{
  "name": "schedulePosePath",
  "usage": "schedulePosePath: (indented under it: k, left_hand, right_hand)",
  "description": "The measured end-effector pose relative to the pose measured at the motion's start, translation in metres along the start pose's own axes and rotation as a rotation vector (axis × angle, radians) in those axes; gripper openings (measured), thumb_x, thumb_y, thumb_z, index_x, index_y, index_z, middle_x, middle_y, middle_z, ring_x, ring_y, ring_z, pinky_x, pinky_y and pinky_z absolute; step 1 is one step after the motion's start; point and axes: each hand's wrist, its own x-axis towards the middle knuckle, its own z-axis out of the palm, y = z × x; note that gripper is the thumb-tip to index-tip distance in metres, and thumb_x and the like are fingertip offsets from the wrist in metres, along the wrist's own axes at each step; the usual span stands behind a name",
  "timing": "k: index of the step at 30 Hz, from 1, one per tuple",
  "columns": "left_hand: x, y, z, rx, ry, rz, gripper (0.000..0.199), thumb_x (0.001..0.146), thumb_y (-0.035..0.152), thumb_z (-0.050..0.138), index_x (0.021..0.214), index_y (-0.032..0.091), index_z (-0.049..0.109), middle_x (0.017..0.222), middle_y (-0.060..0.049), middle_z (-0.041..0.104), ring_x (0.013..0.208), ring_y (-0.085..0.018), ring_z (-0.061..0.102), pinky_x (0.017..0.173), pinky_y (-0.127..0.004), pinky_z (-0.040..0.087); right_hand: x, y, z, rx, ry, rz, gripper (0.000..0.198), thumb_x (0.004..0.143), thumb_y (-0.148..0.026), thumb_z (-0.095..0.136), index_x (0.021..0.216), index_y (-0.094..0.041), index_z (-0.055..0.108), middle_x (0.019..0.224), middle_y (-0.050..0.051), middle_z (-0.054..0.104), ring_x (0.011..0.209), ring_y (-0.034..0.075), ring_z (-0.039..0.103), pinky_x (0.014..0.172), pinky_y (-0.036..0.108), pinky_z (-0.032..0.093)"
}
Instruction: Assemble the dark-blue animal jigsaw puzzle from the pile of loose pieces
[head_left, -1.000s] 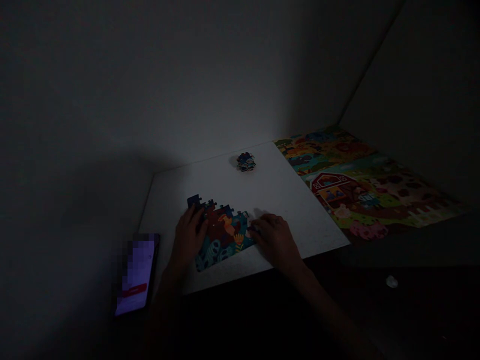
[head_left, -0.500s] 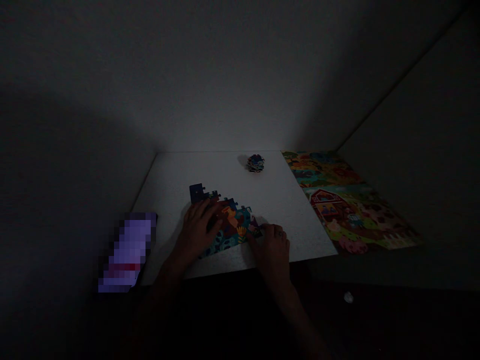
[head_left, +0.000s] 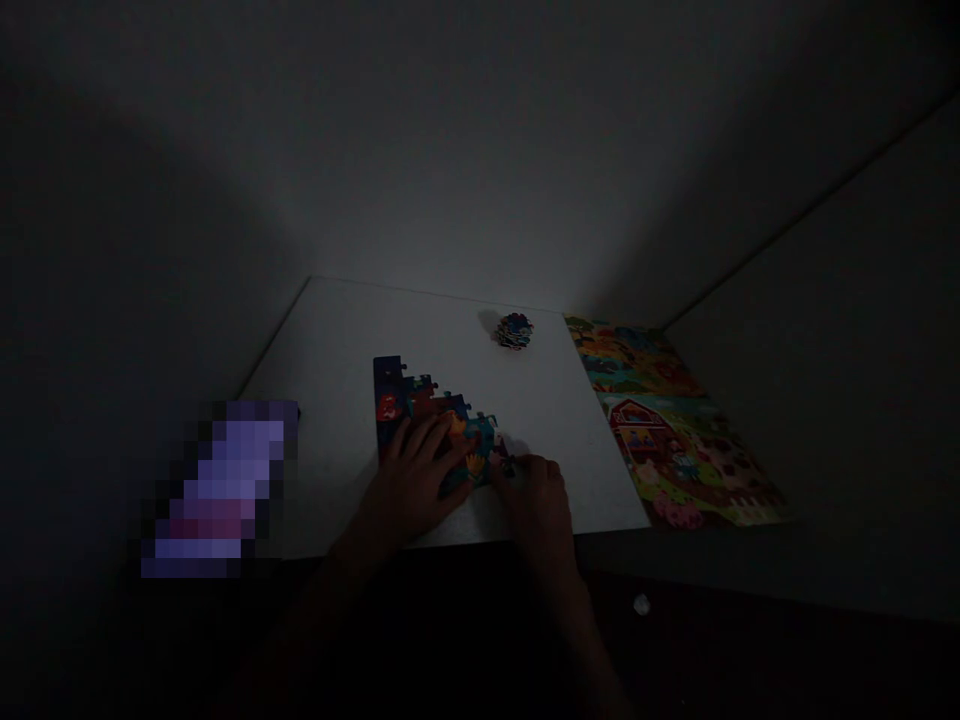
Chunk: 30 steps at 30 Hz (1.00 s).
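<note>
A partly joined jigsaw puzzle (head_left: 390, 380) in dark blue, teal and orange lies on the white table (head_left: 330, 350), its upper right edge stepped with knobs showing. My left hand (head_left: 416, 475) rests flat on the puzzle with its fingers spread, covering much of the lower left part. At the puzzle's right end, my right hand (head_left: 538, 500) has its thumb and forefinger closed around a small dark puzzle piece (head_left: 505, 464). The dim light and the fingers hide how far that piece is joined to its neighbours.
Toward the back stands a stack of loose puzzle pieces (head_left: 515, 331). Two colourful picture sheets, one an animal scene (head_left: 637, 345) and one a farm scene (head_left: 682, 455), lie along the right side. A lit, pixelated screen (head_left: 225, 480) is at the left. Walls rise behind the table.
My left hand has slid right and down over the puzzle, uncovering a red figure at its left edge. My right hand stays at the right end. The camera view has tilted slightly.
</note>
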Motion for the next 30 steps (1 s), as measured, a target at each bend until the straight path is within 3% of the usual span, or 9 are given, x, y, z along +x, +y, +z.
schedulePosePath:
  k: [4, 6, 10, 18, 25, 30]
  left_hand:
    - [0.000, 0.001, -0.001, 0.014, -0.025, -0.010, 0.052, 0.090, 0.054, 0.053, 0.139, 0.036, 0.049, 0.150, -0.008, 0.044, 0.139, -0.030, 0.038, 0.115, -0.058, 0.025]
    - [0.000, 0.001, -0.001, 0.010, -0.022, -0.008, 0.052, 0.089, 0.052, 0.055, 0.138, 0.036, 0.049, 0.151, -0.008, 0.043, 0.140, -0.030, 0.038, 0.115, -0.058, 0.024]
    - [0.000, 0.001, 0.000, 0.000, -0.015, -0.006, 0.052, 0.089, 0.050, 0.056, 0.138, 0.036, 0.048, 0.152, -0.005, 0.042, 0.140, -0.030, 0.037, 0.116, -0.058, 0.023]
    - [0.001, 0.002, -0.002, -0.015, -0.005, -0.011, 0.051, 0.089, 0.048, 0.056, 0.138, 0.035, 0.049, 0.150, -0.007, 0.044, 0.139, -0.031, 0.038, 0.115, -0.059, 0.025]
    - [0.001, 0.001, -0.002, -0.017, -0.014, -0.008, 0.050, 0.089, 0.050, 0.055, 0.137, 0.034, 0.051, 0.149, -0.007, 0.045, 0.139, -0.030, 0.038, 0.116, -0.058, 0.024]
    - [0.001, 0.001, -0.003, -0.007, -0.012, 0.003, 0.049, 0.090, 0.048, 0.055, 0.137, 0.034, 0.051, 0.149, -0.008, 0.045, 0.139, -0.030, 0.037, 0.116, -0.058, 0.025]
  right_hand:
    - [0.005, -0.005, -0.013, 0.117, -0.160, 0.211, 0.040, 0.085, -0.054, 0.057, 0.096, -0.016, 0.064, 0.095, 0.015, 0.069, 0.089, 0.029, 0.067, 0.078, 0.039, 0.050]
    - [0.006, -0.007, -0.019, 0.130, -0.175, 0.265, 0.042, 0.084, -0.058, 0.056, 0.093, -0.018, 0.065, 0.095, 0.015, 0.069, 0.088, 0.028, 0.067, 0.075, 0.038, 0.050]
    - [0.003, -0.005, -0.024, 0.126, -0.162, 0.305, 0.041, 0.080, -0.057, 0.060, 0.094, -0.018, 0.065, 0.096, 0.015, 0.070, 0.084, 0.028, 0.068, 0.069, 0.037, 0.049]
    - [0.009, 0.004, -0.031, 0.362, -0.398, 0.378, 0.041, 0.079, -0.052, 0.061, 0.098, -0.016, 0.064, 0.089, 0.010, 0.072, 0.082, 0.023, 0.067, 0.069, 0.032, 0.048]
    - [0.012, 0.005, -0.027, 0.452, -0.336, 0.428, 0.039, 0.077, -0.053, 0.062, 0.091, -0.017, 0.062, 0.089, 0.009, 0.071, 0.080, 0.022, 0.066, 0.068, 0.032, 0.048]
    - [0.017, 0.003, -0.025, 0.467, -0.287, 0.424, 0.038, 0.074, -0.057, 0.063, 0.075, -0.019, 0.058, 0.073, 0.005, 0.066, 0.064, 0.019, 0.059, 0.054, 0.029, 0.041]
